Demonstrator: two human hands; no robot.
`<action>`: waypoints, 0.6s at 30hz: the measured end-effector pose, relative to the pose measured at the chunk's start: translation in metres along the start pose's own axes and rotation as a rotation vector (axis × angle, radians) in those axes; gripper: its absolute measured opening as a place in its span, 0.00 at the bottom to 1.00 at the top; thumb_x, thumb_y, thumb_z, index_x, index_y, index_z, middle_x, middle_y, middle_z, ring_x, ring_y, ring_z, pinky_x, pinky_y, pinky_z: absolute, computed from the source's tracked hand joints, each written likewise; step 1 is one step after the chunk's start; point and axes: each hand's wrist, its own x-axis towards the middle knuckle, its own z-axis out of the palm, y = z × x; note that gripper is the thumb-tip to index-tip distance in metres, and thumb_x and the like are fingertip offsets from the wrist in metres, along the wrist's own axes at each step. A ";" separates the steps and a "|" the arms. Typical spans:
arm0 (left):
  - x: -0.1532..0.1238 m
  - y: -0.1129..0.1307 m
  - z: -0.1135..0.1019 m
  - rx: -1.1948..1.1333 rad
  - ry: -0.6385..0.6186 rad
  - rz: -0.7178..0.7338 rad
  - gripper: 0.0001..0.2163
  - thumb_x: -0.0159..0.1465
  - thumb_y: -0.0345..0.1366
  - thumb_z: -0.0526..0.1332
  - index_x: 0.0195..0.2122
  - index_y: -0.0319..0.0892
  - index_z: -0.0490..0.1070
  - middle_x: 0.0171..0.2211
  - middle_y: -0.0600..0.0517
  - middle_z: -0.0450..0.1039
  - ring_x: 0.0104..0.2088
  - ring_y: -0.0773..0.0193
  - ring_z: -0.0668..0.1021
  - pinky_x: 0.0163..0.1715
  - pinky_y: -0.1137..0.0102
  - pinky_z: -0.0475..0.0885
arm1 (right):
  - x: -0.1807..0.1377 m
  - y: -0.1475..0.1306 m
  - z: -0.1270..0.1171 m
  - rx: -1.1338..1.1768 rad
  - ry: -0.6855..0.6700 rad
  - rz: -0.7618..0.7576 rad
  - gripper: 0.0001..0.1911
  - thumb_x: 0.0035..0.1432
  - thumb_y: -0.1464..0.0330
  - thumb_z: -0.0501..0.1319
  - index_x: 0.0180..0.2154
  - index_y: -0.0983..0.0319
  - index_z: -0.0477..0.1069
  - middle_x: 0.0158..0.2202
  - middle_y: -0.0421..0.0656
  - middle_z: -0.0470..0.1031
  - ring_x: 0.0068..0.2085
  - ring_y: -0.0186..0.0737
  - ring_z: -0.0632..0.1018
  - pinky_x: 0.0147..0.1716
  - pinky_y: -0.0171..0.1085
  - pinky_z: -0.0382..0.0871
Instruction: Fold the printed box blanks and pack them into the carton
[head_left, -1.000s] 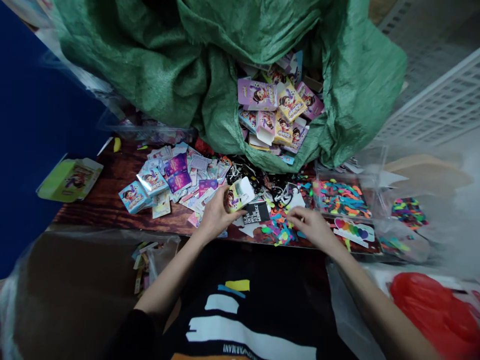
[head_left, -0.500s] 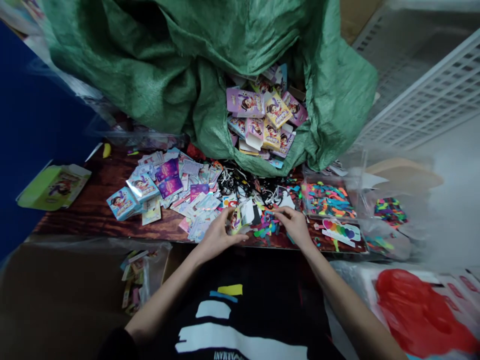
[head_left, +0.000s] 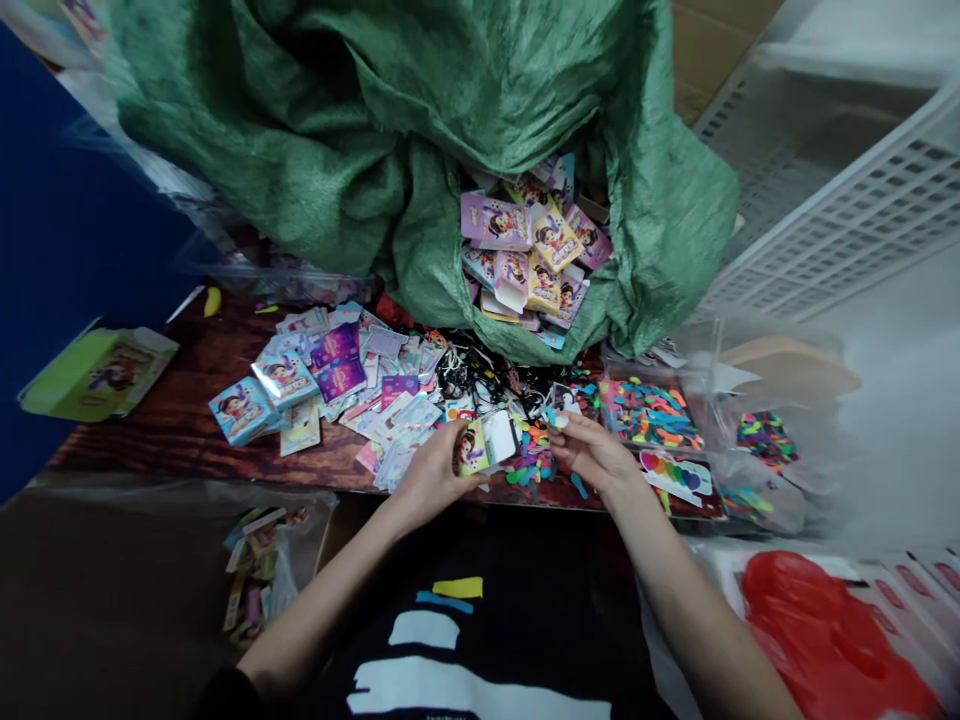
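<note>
Small yellow-and-white printed cardboard box (head_left: 484, 446) gripped in left hand (head_left: 427, 480), long axis crosswise; half-curled right hand (head_left: 592, 455), grip unclear, just beside its right end.

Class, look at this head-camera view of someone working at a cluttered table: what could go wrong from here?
The left hand grips a small printed card box, which might crease if squeezed too hard. Small coloured pieces lie loose by the right hand, near the edge of the wood-grain table, so a careless brush could knock some off. The heap of printed boxes in the green woven sack could also slide down onto the cards below.
</note>
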 end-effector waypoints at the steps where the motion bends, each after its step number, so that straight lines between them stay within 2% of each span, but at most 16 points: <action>1: 0.001 0.000 0.000 0.021 -0.001 0.016 0.31 0.52 0.36 0.72 0.56 0.44 0.63 0.53 0.43 0.72 0.53 0.47 0.76 0.52 0.54 0.72 | -0.001 0.000 0.004 -0.018 -0.007 -0.006 0.18 0.38 0.58 0.72 0.26 0.59 0.69 0.21 0.37 0.67 0.24 0.34 0.67 0.23 0.36 0.63; 3: 0.003 -0.001 0.000 0.050 0.006 0.029 0.31 0.52 0.36 0.72 0.55 0.44 0.62 0.52 0.43 0.72 0.53 0.47 0.76 0.51 0.54 0.73 | -0.004 0.000 0.017 -0.087 0.004 -0.072 0.16 0.41 0.57 0.71 0.28 0.59 0.71 0.24 0.39 0.70 0.27 0.37 0.70 0.28 0.39 0.66; 6: 0.003 -0.002 0.000 0.094 0.015 0.029 0.30 0.53 0.37 0.72 0.54 0.43 0.61 0.50 0.43 0.72 0.51 0.47 0.76 0.48 0.55 0.73 | -0.011 -0.001 0.043 -0.317 0.053 -0.353 0.11 0.49 0.58 0.68 0.27 0.59 0.74 0.33 0.43 0.74 0.36 0.43 0.74 0.39 0.44 0.70; 8: 0.001 -0.002 0.000 0.128 0.020 0.022 0.28 0.54 0.37 0.71 0.53 0.42 0.61 0.47 0.44 0.72 0.49 0.47 0.77 0.46 0.55 0.73 | -0.015 -0.001 0.061 -0.547 0.071 -0.561 0.09 0.55 0.61 0.65 0.27 0.58 0.75 0.39 0.45 0.75 0.44 0.47 0.74 0.48 0.49 0.68; 11: -0.001 -0.002 0.001 0.161 0.044 0.021 0.27 0.54 0.36 0.71 0.51 0.43 0.62 0.46 0.45 0.72 0.48 0.47 0.77 0.44 0.55 0.73 | -0.014 0.002 0.082 -0.859 0.060 -0.744 0.09 0.61 0.67 0.60 0.29 0.57 0.76 0.47 0.48 0.75 0.53 0.51 0.70 0.55 0.55 0.64; 14: -0.002 -0.003 0.001 0.174 0.075 0.042 0.28 0.53 0.35 0.71 0.52 0.44 0.60 0.48 0.45 0.71 0.50 0.47 0.76 0.46 0.55 0.73 | -0.007 0.008 0.088 -0.999 -0.068 -0.787 0.12 0.62 0.71 0.56 0.29 0.59 0.76 0.54 0.50 0.73 0.59 0.54 0.65 0.57 0.58 0.62; 16: -0.002 -0.005 -0.001 0.175 0.087 0.051 0.29 0.53 0.34 0.71 0.53 0.44 0.59 0.49 0.44 0.70 0.51 0.47 0.75 0.47 0.55 0.73 | -0.004 0.010 0.085 -0.979 -0.142 -0.759 0.12 0.64 0.70 0.55 0.32 0.58 0.77 0.56 0.49 0.72 0.59 0.52 0.67 0.57 0.57 0.64; 18: -0.003 -0.007 -0.003 0.169 0.095 0.052 0.30 0.54 0.34 0.71 0.54 0.45 0.58 0.49 0.45 0.70 0.51 0.48 0.75 0.47 0.55 0.73 | -0.006 0.011 0.082 -0.927 -0.105 -0.741 0.12 0.66 0.67 0.55 0.38 0.56 0.77 0.56 0.47 0.72 0.57 0.50 0.69 0.56 0.56 0.65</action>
